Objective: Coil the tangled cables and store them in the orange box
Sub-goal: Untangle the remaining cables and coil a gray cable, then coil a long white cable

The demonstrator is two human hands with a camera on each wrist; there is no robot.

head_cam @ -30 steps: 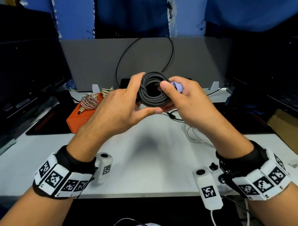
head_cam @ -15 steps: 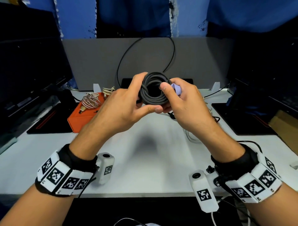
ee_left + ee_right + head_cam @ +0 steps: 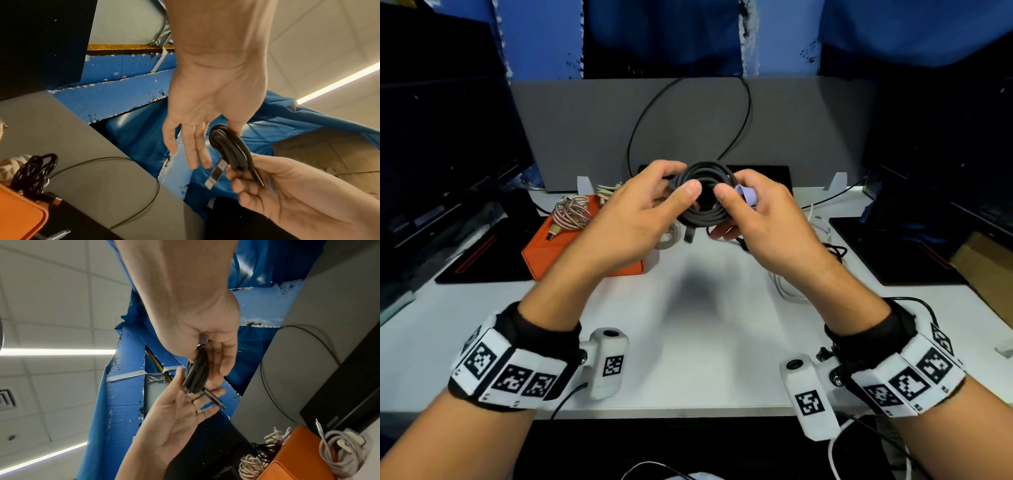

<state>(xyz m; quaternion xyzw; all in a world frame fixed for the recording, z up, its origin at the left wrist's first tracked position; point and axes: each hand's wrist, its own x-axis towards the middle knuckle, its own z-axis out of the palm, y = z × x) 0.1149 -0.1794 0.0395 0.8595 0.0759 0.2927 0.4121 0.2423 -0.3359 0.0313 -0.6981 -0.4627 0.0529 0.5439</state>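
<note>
A dark grey cable coil point(image 3: 702, 205) is held up above the desk between both hands. My right hand point(image 3: 751, 212) grips its right side between thumb and fingers, with a purple tie point(image 3: 744, 196) under the thumb. My left hand point(image 3: 654, 209) lies against the left side, thumb on the front, fingers straight and loose behind the coil point(image 3: 230, 146). One connector point(image 3: 216, 173) hangs from the bundle point(image 3: 195, 374). The orange box point(image 3: 558, 250) stands at the left with a braided cable coil point(image 3: 571, 212) on it.
White cables point(image 3: 787, 287) and a black cable point(image 3: 832, 250) lie on the desk at the right. A thin black cable point(image 3: 640, 130) loops up the grey partition behind. Dark monitors and black mats flank the desk. White point(image 3: 339, 449) and black point(image 3: 33, 170) coils sit at the box.
My left thumb has moved from under the coil to its front, and the left fingers have straightened. The right hand keeps its grip. A connector now hangs below the coil.
</note>
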